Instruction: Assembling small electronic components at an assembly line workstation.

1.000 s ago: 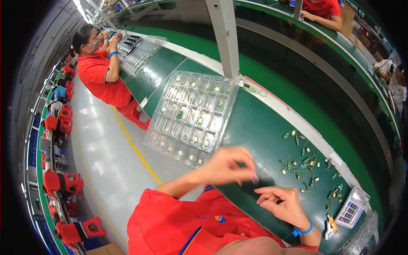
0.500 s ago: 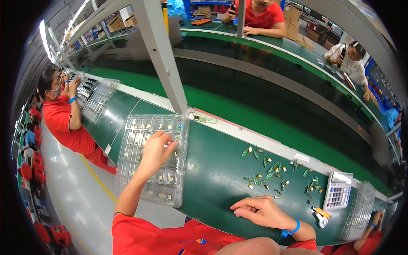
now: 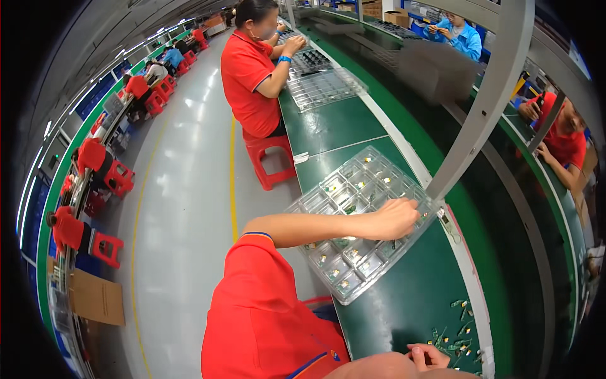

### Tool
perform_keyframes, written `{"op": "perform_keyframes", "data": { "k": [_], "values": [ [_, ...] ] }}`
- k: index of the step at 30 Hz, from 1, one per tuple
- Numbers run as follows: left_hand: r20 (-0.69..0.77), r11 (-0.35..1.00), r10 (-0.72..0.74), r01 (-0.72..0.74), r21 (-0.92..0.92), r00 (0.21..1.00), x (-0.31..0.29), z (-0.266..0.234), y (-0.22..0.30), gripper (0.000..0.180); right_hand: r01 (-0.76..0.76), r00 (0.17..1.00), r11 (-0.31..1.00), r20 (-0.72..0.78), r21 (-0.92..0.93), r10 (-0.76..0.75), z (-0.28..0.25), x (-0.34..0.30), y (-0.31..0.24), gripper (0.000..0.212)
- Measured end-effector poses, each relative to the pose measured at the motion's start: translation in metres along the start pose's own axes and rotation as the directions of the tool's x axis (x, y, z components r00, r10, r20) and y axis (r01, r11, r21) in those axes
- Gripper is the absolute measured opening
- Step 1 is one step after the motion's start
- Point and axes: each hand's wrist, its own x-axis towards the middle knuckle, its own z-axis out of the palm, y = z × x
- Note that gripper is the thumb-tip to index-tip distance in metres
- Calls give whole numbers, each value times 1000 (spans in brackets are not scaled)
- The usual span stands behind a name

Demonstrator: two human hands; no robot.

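Note:
My left hand (image 3: pixel 398 220) is over the clear plastic compartment tray (image 3: pixel 347 297), near its corner by the metal post. Its fingers are pinched together, and what they hold is too small to make out. Small green circuit boards with yellow-and-white parts lie in many compartments, among them one board (image 3: pixel 349 209) near the tray's middle. At the lower edge my right hand (image 3: pixel 430 357) rests on the green table (image 3: pixel 385 316), partly cut off. Its fingers are loosely bent and apart, with nothing seen in them. Beside it is a scatter of loose circuit boards (image 3: pixel 456 346) with thin wires.
A grey metal post (image 3: pixel 483 120) rises beside the tray's far right corner. The white rail (image 3: pixel 464 259) borders the table. Further along, a co-worker in red (image 3: pixel 252 76) sits on a red stool (image 3: pixel 268 158) behind another clear tray (image 3: pixel 325 88). An aisle lies to the left.
The view has swung left, so the tray now sits nearer the middle and my right hand at the lower edge. My left hand remains over the tray, its fingers still pinched.

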Motion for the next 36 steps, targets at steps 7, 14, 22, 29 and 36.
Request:
{"op": "perform_keyframes", "data": {
  "k": [7, 14, 22, 29, 36],
  "values": [
    [-62, 993, 35, -42, -110, 997, -6, -3, -2, 13, 262, 717, 434, -127, -862, -685, -37, 22, 32, 23],
    [34, 989, 107, -103, -105, 994, 2, -4, -10, 15, -167, 936, 284, -242, -944, -254, -67, 30, 61, 40],
    [133, 971, 159, -131, -198, 978, 1, -13, -15, 15, 73, 909, 424, -114, -903, -401, -69, 37, 19, 31],
    [136, 976, 178, -157, -153, 975, 7, -12, -13, 16, -104, 931, 367, -220, -924, -291, -82, 38, 30, 28],
    [147, 974, 193, -171, -151, 970, 9, -24, -6, 18, 404, 272, -97, 221, -910, -937, -98, 70, 21, 24]
  ]
}}
